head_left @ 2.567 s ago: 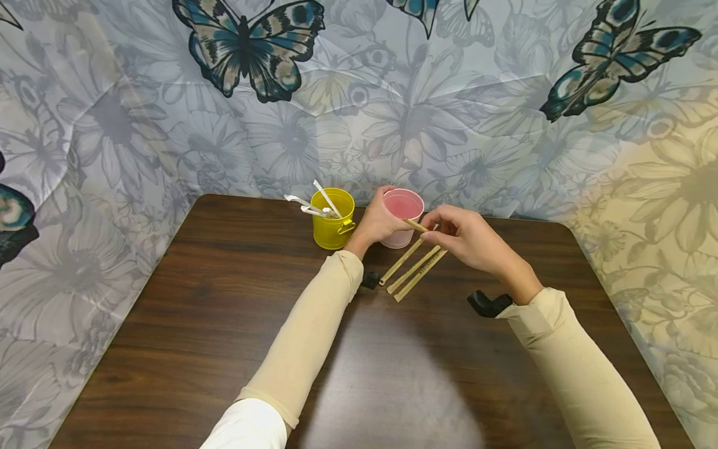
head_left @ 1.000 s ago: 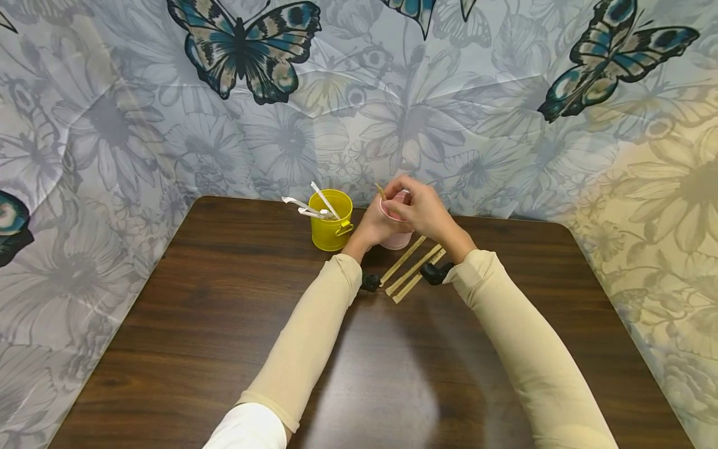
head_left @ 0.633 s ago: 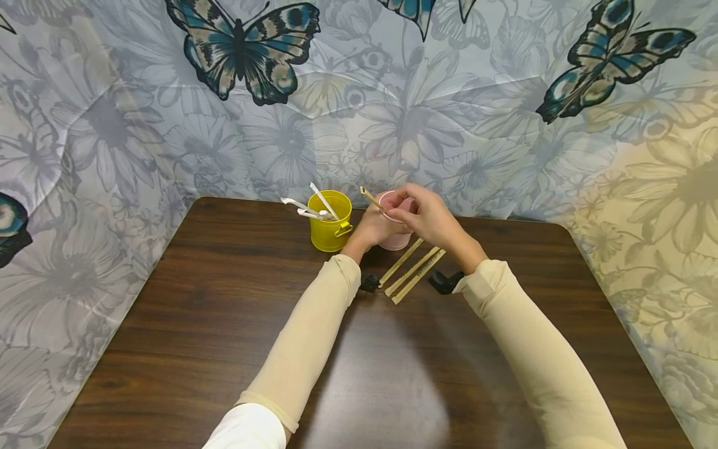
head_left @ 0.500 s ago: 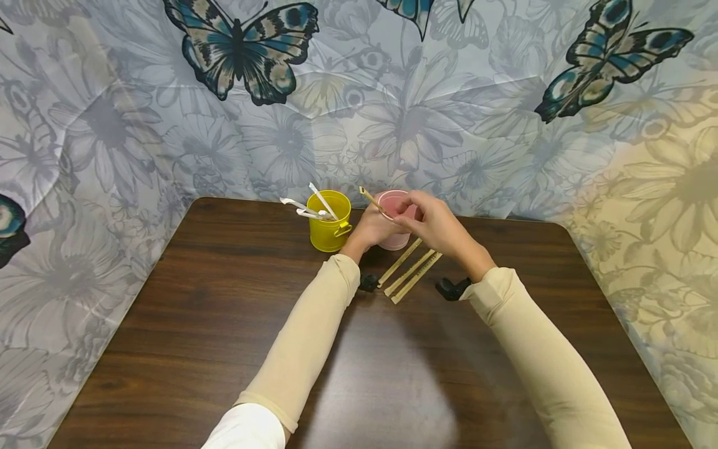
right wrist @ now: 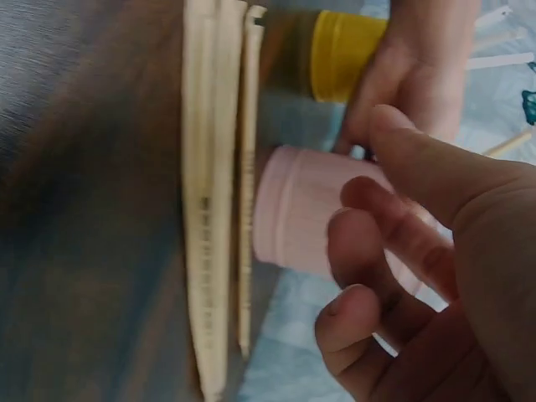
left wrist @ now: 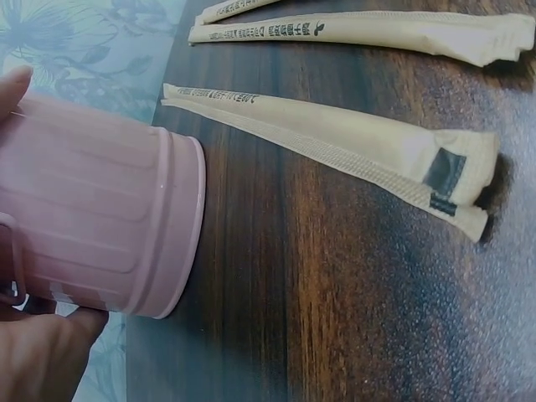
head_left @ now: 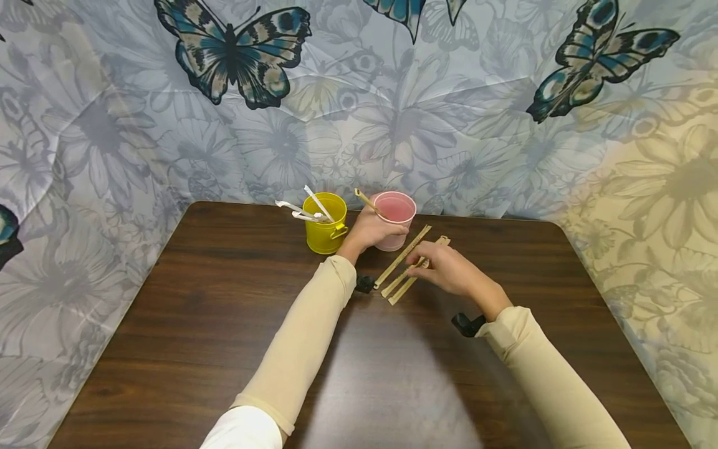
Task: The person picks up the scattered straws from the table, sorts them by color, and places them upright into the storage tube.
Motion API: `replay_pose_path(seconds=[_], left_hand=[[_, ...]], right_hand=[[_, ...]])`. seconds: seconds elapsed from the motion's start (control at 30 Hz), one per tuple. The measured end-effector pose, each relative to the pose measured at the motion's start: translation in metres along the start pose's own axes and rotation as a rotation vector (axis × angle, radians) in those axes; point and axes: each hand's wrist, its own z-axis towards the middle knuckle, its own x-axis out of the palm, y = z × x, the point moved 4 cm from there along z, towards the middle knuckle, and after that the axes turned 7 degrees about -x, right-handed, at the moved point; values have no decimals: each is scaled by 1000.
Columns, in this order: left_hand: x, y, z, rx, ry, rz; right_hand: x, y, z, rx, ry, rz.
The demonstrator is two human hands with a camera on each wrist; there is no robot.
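Note:
My left hand (head_left: 371,232) grips the side of a pink bucket (head_left: 405,219), thumb across its near side, at the back of the table. A slim brown paper-wrapped straw (head_left: 366,198) leans in the bucket, its end sticking out over the rim on the left. Three similar wrapped straws (head_left: 401,257) lie slantwise on the table in front of it; printing shows on their paper in the left wrist view. Over these hovers my right hand (head_left: 450,269), holding nothing. The right wrist view shows its fingers loosely bent, apart from the straws (right wrist: 213,201).
A yellow bucket (head_left: 323,239) stands just left of the pink one, with several white wrapped straws (head_left: 318,204) sticking out of it. Behind the dark wooden table (head_left: 185,324) hangs a butterfly-patterned cloth (head_left: 336,125). Black camera mounts (head_left: 468,325) sit at the wrists.
My right hand has let go of a brown wrapped straw, now leaning in the pink bucket, and moved right and nearer, over the straws on the table. The left hand stays on the bucket.

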Motion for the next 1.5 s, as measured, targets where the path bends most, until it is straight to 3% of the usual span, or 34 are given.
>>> replay_pose_path(seconds=[0.17, 0.77, 1.5], left_hand=[[-2, 1, 0, -9, -13, 6], [1, 1, 2, 7, 12, -2], [-1, 3, 1, -12, 5, -14]], right_hand=[[16, -8, -7, 43, 38, -13], [45, -26, -19, 111, 27, -53], [52, -28, -18, 7, 26, -26]])
